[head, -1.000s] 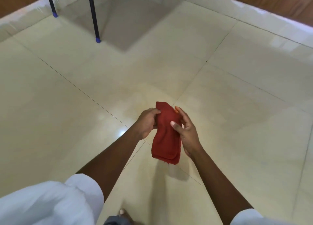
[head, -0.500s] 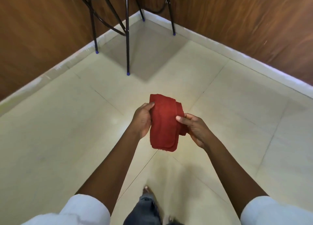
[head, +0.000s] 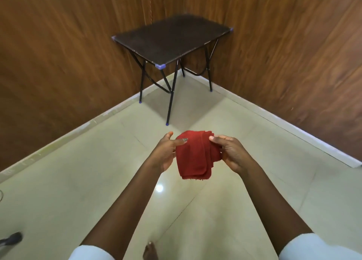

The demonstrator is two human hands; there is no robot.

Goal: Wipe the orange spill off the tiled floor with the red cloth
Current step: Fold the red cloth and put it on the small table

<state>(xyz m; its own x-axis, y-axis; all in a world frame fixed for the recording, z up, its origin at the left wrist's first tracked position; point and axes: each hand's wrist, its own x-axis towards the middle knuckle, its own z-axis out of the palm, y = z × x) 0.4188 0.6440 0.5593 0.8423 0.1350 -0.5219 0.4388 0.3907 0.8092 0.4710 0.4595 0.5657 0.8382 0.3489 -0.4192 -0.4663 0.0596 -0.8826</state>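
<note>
The red cloth (head: 195, 156) is folded into a thick pad and held in the air between both hands, well above the pale tiled floor (head: 78, 181). My left hand (head: 166, 152) grips its left edge, thumb on top. My right hand (head: 231, 152) holds its right side with the fingers wrapped around the folds. The cloth's loose lower edge hangs down. No orange spill shows on the tiles in view; orange marks sit only on my left fingertips.
A small dark folding table (head: 172, 38) on thin black legs stands in the corner of two wood-panelled walls (head: 58, 54). A white skirting (head: 293, 128) runs along the walls. My bare foot (head: 149, 251) shows at the bottom; a dark object (head: 11, 239) lies bottom left.
The view has tilted up from the floor to the corner, bringing the whole table into sight. Both hands kept hold of the cloth and spread slightly apart on it.
</note>
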